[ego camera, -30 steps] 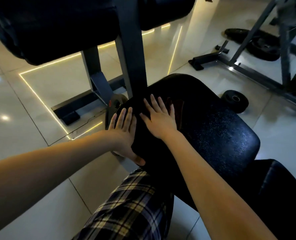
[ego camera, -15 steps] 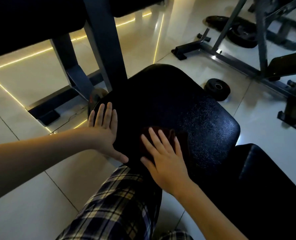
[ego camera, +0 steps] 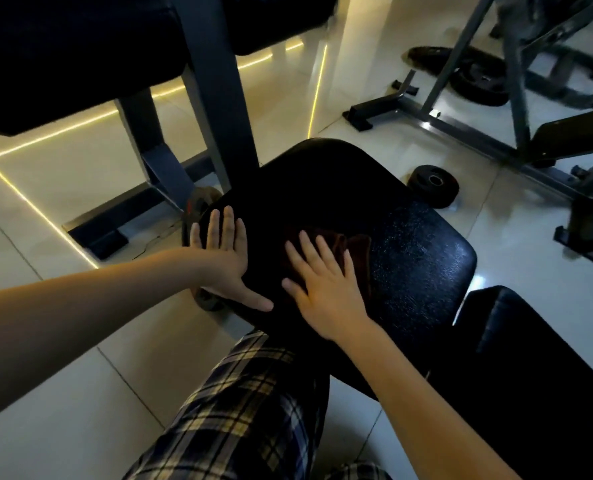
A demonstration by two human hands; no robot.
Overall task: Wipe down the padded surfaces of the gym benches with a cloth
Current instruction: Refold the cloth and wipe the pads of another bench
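Wiping stage: mid-task by my judgement, on the black seat pad (ego camera: 409,244).
Right hand (ego camera: 326,289): my fingers lie flat, pressing the dark cloth (ego camera: 355,251) onto the pad's middle.
Left hand (ego camera: 224,261): flat on the pad's left edge, holding nothing.
Done: cannot tell; the pad's right side glistens.
Remaining: probably the adjoining pad (ego camera: 530,358) and the upper pad (ego camera: 80,46).

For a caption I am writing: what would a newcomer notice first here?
Two bare hands lie flat on the black seat pad in the middle: the right hand presses a dark cloth, the left hand rests at its left edge. A small weight plate lies on the floor beyond it.
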